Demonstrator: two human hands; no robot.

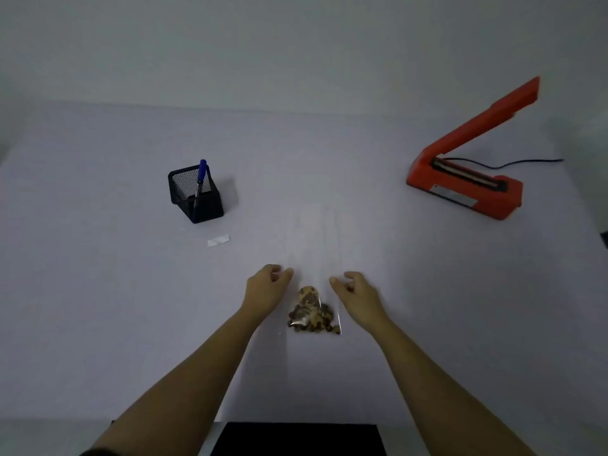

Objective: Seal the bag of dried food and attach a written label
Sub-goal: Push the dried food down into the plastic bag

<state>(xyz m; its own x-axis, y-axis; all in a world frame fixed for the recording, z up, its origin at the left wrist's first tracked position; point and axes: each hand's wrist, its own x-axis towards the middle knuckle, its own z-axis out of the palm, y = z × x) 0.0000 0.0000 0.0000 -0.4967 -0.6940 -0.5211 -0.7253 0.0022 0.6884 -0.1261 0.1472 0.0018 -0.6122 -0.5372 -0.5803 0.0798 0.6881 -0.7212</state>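
Observation:
A clear plastic bag [314,245] lies flat on the white table, its open end pointing away from me. Brown dried food pieces [312,312] sit bunched at its near end. My left hand [268,286] hovers at the bag's left edge and my right hand [353,291] at its right edge, both with loosely curled fingers, holding nothing. A small white label [218,240] lies to the left. A blue pen [200,177] stands in a black mesh holder [195,197]. An orange heat sealer [467,182] sits at the right, its arm raised.
The sealer's black cord [526,162] trails off to the right edge of the table. A dark object [297,439] lies at the table's near edge, below my arms. A plain wall rises behind the table.

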